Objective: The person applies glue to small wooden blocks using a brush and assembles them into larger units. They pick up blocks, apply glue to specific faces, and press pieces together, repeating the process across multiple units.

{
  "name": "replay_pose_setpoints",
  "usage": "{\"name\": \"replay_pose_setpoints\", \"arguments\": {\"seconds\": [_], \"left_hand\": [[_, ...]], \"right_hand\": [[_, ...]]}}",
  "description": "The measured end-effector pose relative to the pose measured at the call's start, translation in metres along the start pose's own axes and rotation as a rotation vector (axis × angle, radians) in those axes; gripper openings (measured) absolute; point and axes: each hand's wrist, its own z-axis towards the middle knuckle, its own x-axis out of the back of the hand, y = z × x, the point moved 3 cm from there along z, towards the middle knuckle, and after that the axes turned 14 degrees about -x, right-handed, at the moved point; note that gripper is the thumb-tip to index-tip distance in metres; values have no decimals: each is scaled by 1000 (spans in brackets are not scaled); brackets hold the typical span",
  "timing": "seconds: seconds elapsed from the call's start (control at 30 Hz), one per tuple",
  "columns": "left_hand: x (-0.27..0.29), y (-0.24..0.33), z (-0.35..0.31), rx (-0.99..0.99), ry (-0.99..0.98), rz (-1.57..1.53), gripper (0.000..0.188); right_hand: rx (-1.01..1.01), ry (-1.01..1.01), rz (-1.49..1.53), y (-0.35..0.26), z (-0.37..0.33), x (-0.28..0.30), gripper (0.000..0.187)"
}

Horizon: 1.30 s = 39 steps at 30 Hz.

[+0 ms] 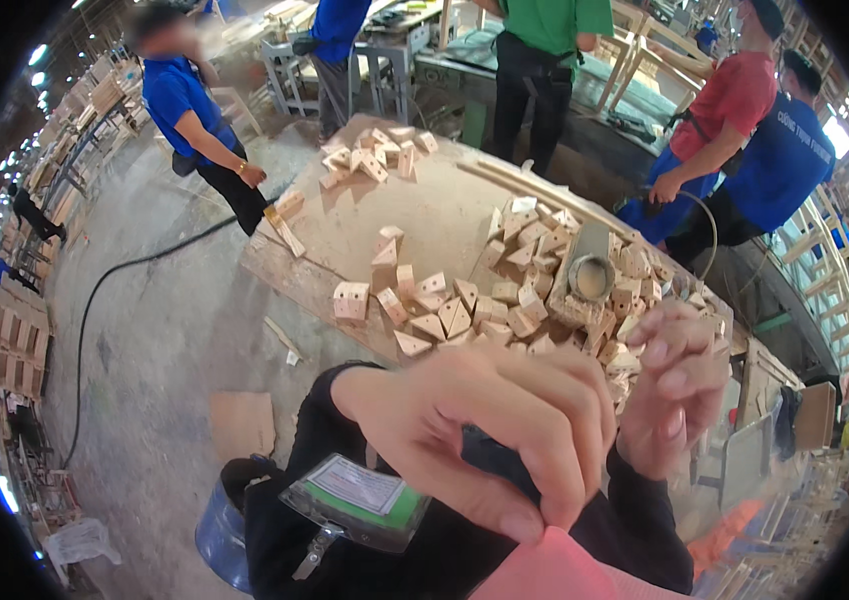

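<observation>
Close in front, my left hand (490, 425) is closed in a pinch, thumb against forefinger. Between those fingertips is the upper edge of a thin pink sheet-like thing (570, 570), whose lower part runs out of the picture. Whether it is cloth or paper I cannot make out. Raised to the right of it, my right hand (673, 385) has loosely bent fingers, somewhat blurred and apart, with nothing visible in them. Behind both hands, many small drilled wooden blocks (453, 316) lie on a worktable (290, 285). A tan-filled round container (591, 277) stands among them.
A badge holder (360, 500) hangs at my front, above a blue drum-like object (220, 540) on the left. A black hose (95, 300) crosses the floor. People stand beyond the table, one in blue (185, 100), others in green (545, 30) and red (730, 100).
</observation>
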Motion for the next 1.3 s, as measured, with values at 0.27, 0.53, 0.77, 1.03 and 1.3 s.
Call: {"name": "replay_pose_setpoints", "arguments": {"seconds": [0.27,0.53,0.77,1.03,1.3], "left_hand": [[164,39,-122,-38,711,730,20],[305,-28,-282,1105,650,1556,32],[333,-110,-355,1726,107,1801,38],[299,-110,-285,1015,61,1249,53],[381,-126,-264,997,408,310,47]], "right_hand": [[-308,211,-159,131,2,26,21],[-692,0,-290,269,-38,-6,17],[-866,-147,-320,324,-33,-56,23],[-521,-302,-631,349,18,-93,49],[-1077,-189,-108,415,28,-88,48]]}}
